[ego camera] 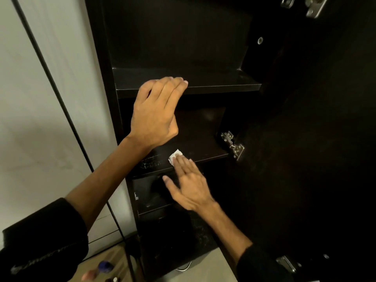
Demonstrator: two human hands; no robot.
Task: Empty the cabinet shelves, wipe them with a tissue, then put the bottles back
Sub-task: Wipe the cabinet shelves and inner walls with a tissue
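White wall [40,98], black cable [61,102]

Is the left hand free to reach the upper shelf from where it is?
Probably yes: the left hand is open, holding nothing, its fingertips already at the upper shelf front edge, nothing between.

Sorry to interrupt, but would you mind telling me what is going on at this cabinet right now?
A person is wiping out a dark cabinet whose visible shelves hold no bottles. The right hand presses a small white tissue flat onto the middle shelf near its front edge. The left hand is open, fingers reaching over the front edge of the shelf above. Some bottles sit blurred down at the lower left, outside the cabinet, so restocking has not begun.
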